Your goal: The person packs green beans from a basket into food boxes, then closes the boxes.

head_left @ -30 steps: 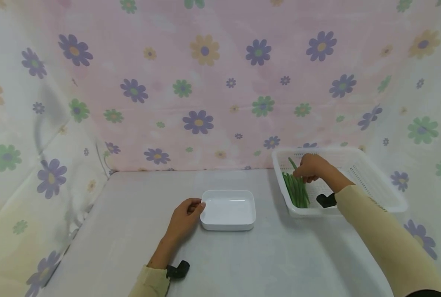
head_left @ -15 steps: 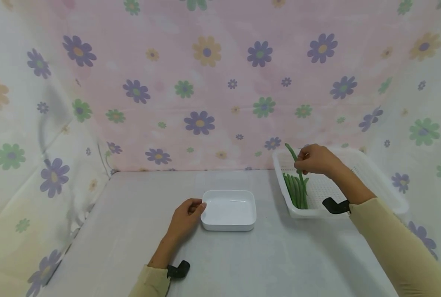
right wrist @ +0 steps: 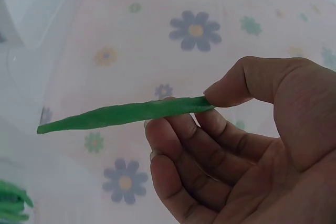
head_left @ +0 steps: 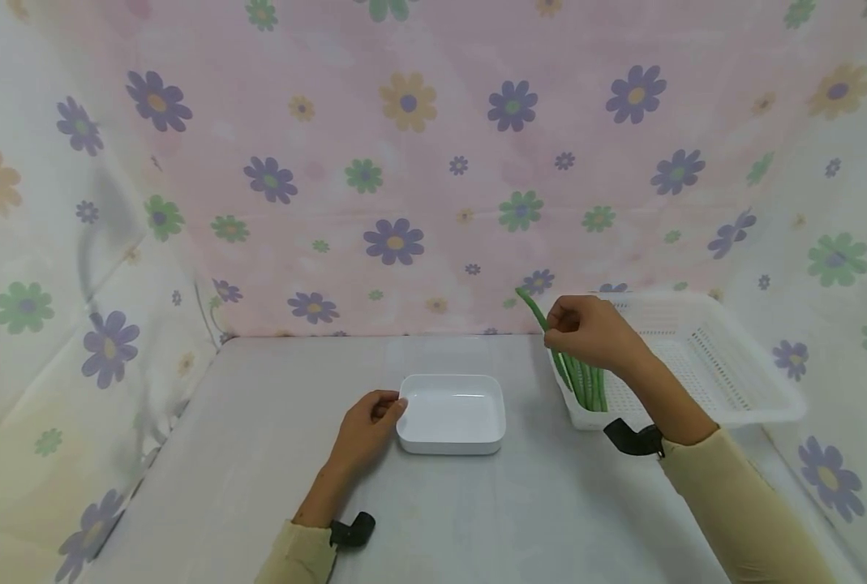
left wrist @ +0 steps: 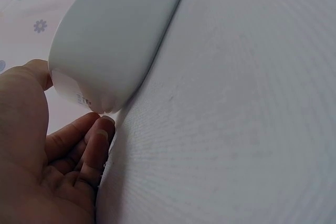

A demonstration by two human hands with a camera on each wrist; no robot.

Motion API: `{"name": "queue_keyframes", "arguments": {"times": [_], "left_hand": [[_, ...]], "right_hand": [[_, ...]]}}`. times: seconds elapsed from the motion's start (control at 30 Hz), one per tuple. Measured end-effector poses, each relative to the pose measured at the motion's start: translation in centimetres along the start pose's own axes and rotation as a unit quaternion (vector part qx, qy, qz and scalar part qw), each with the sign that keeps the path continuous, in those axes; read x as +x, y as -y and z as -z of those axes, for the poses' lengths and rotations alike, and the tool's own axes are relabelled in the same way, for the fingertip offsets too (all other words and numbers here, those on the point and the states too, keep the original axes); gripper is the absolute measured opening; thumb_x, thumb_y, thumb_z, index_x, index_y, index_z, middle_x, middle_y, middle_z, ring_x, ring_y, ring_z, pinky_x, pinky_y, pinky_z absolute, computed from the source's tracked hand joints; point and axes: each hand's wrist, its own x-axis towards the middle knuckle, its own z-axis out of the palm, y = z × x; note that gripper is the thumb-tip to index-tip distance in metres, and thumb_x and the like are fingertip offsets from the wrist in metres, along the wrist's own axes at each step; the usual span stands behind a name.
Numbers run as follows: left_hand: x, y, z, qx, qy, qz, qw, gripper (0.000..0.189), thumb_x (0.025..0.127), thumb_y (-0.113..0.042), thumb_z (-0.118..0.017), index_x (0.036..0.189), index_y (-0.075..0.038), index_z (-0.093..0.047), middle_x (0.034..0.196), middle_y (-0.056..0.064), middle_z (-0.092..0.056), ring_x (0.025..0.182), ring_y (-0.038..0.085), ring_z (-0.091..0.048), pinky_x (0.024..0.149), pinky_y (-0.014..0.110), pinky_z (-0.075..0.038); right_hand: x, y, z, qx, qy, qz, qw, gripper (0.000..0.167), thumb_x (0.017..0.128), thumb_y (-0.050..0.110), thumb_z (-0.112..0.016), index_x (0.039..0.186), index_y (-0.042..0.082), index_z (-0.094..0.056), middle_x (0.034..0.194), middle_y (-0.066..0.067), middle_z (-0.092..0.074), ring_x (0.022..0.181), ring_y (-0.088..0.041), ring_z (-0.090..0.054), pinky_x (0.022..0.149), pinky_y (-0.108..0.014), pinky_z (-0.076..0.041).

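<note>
My right hand pinches one green bean between thumb and fingers, above the left side of a white plastic basket. The bean slants, its upper end pointing up and left in the head view. Several more green beans lie in the basket's left part, partly hidden behind the hand and held bean. My left hand holds the left side of a small white rectangular dish. In the left wrist view the thumb is at the dish's rim and the curled fingertips are by its lower corner.
The dish stands on a pale cloth-covered table, to the left of the basket. A flowered curtain encloses the back and both sides. A black strap mount sits on each wrist.
My right hand has lifted the bean out from the others and carried it left toward the basket's left edge. The left hand and the dish have stayed in place.
</note>
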Motion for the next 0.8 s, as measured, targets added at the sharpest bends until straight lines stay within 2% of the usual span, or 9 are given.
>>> {"name": "queue_keyframes", "arguments": {"times": [0.23,0.4,0.63,0.8], "left_hand": [[0.0,0.0,0.0,-0.002,0.001,-0.004,1.0,0.044,0.104,-0.047,-0.067,0.132,-0.013,-0.07,0.112,0.0,-0.071,0.1,0.014,-0.063,0.093,0.039,-0.052],[0.1,0.1,-0.1,0.003,-0.003,-0.008,1.0,0.04,0.106,-0.043,-0.065,0.132,-0.013,-0.07,0.113,0.0,-0.072,0.1,0.013,-0.063,0.092,0.039,-0.051],[0.0,0.1,0.1,0.004,0.0,-0.007,1.0,0.034,0.108,-0.035,-0.062,0.132,-0.013,-0.071,0.111,0.001,-0.072,0.096,0.014,-0.063,0.087,0.036,-0.052],[0.0,0.0,0.2,-0.002,0.002,-0.003,1.0,0.033,0.108,-0.036,-0.062,0.132,-0.014,-0.071,0.109,-0.001,-0.072,0.093,0.013,-0.063,0.082,0.034,-0.052]], "right_hand": [[-0.5,1.1,-3.2,0.036,-0.02,0.022,0.9989,0.009,0.094,0.012,-0.074,0.1,0.008,-0.069,0.092,-0.005,-0.071,0.085,-0.021,-0.067,0.078,-0.039,-0.055],[-0.7,1.6,-5.6,0.071,-0.019,0.042,0.9964,0.009,0.094,0.01,-0.075,0.101,0.007,-0.07,0.093,-0.005,-0.073,0.084,-0.019,-0.069,0.079,-0.038,-0.056],[0.0,1.4,-8.7,0.118,-0.014,0.053,0.9915,0.007,0.096,0.009,-0.075,0.101,0.006,-0.071,0.093,-0.004,-0.073,0.085,-0.018,-0.07,0.081,-0.038,-0.058],[0.6,1.2,-10.7,0.136,-0.031,0.07,0.9878,0.007,0.096,0.009,-0.074,0.102,0.006,-0.071,0.093,-0.004,-0.073,0.085,-0.018,-0.07,0.079,-0.035,-0.058]]}}
